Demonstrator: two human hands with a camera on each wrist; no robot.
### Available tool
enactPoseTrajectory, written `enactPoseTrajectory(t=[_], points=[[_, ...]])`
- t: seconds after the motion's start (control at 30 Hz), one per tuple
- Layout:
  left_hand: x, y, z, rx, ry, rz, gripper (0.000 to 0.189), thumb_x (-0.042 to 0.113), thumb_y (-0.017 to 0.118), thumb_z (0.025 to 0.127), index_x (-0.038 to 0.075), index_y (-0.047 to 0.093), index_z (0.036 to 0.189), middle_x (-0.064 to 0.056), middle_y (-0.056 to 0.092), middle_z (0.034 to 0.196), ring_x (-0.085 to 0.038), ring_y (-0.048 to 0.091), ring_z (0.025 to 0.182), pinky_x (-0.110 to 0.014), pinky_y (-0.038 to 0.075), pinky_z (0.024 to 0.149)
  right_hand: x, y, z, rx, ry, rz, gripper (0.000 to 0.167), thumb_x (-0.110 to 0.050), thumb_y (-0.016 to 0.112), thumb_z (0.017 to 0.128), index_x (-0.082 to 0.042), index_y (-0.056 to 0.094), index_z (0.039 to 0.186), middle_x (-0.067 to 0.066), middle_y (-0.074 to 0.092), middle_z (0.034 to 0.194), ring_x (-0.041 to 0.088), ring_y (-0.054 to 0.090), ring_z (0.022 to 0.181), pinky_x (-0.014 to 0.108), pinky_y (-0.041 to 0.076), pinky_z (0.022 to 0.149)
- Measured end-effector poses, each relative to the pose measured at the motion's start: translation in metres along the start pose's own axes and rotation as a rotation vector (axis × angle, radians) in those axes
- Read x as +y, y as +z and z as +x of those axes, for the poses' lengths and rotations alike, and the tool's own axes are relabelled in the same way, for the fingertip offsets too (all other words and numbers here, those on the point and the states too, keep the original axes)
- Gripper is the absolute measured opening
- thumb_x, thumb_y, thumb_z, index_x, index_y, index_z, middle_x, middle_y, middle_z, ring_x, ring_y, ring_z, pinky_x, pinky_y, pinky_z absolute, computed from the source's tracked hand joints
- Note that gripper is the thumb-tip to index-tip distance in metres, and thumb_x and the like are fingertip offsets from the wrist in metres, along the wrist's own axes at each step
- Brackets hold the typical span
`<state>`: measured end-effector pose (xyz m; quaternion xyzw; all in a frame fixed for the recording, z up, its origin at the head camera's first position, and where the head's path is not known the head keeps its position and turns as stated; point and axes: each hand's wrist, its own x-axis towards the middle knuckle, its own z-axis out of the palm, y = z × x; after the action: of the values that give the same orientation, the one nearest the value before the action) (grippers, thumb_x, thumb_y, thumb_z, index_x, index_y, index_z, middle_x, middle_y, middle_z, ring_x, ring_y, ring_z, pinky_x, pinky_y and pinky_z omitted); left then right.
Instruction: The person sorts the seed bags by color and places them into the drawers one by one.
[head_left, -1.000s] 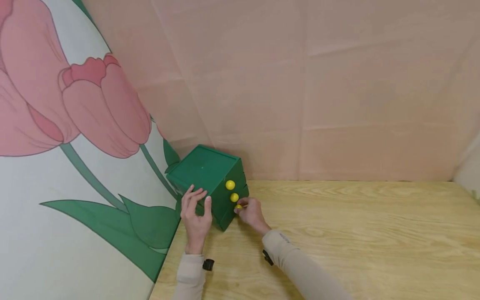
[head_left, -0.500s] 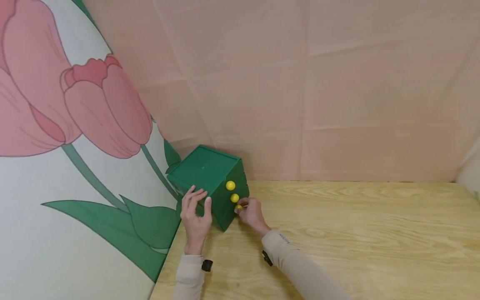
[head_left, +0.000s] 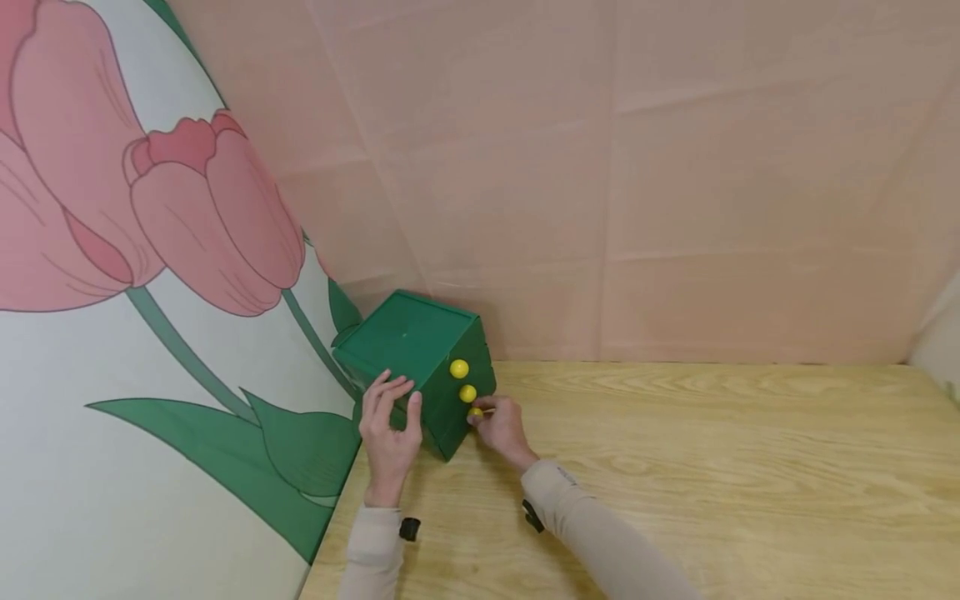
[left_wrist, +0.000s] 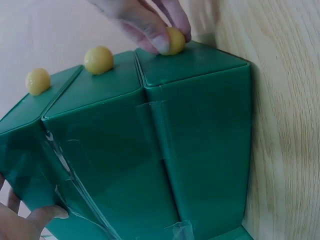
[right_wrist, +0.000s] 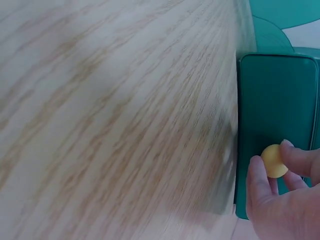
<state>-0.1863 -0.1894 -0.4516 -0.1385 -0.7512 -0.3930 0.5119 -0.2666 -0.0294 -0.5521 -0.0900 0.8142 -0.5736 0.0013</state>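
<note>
A green box of three stacked drawers (head_left: 408,337) stands in the corner, one round yellow knob on each drawer front. Thumb and fingers of my right hand (head_left: 504,427) pinch the lowest yellow knob (right_wrist: 274,161). The left wrist view shows that bottom drawer (left_wrist: 200,67) flush with the others. My left hand (head_left: 392,437) rests its spread fingers against the near side and top edge of the box. Above the pinched knob are the middle knob (head_left: 468,393) and the top knob (head_left: 459,368). Clear tape (left_wrist: 182,230) runs along the box's side.
The wood-grain table (head_left: 712,467) stretches to the right of the box. Behind it hangs a pinkish cloth (head_left: 600,183). A white panel with printed tulips (head_left: 202,217) borders the table on the left, close beside the box.
</note>
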Motion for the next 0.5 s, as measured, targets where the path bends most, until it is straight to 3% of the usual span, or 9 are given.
enactPoseTrajectory(t=[0.27, 0.5], points=[[-0.028, 0.004, -0.012, -0.018, -0.013, 0.01, 0.025, -0.013, 0.08, 0.083, -0.003, 0.078, 0.105, -0.026, 0.072, 0.112, -0.054, 0.06, 0.127, -0.066, 0.048, 0.111, -0.003, -0.013, -0.006, -0.08, 0.024, 0.047, 0.03, 0.001, 0.078, 0.092, 0.005, 0.075, 0.121, 0.023, 0.074, 0.124, 0.034, 0.077, 0.106, 0.04, 0.068, 0.084], [-0.038, 0.005, -0.012, -0.075, -0.03, 0.033, 0.023, 0.0, 0.08, 0.091, 0.007, 0.079, 0.113, -0.017, 0.072, 0.12, -0.043, 0.06, 0.136, -0.058, 0.047, 0.117, -0.011, -0.052, -0.015, -0.11, 0.002, -0.013, 0.049, -0.023, 0.08, 0.097, -0.004, 0.068, 0.141, 0.019, 0.065, 0.146, 0.048, 0.064, 0.129, 0.056, 0.06, 0.103]])
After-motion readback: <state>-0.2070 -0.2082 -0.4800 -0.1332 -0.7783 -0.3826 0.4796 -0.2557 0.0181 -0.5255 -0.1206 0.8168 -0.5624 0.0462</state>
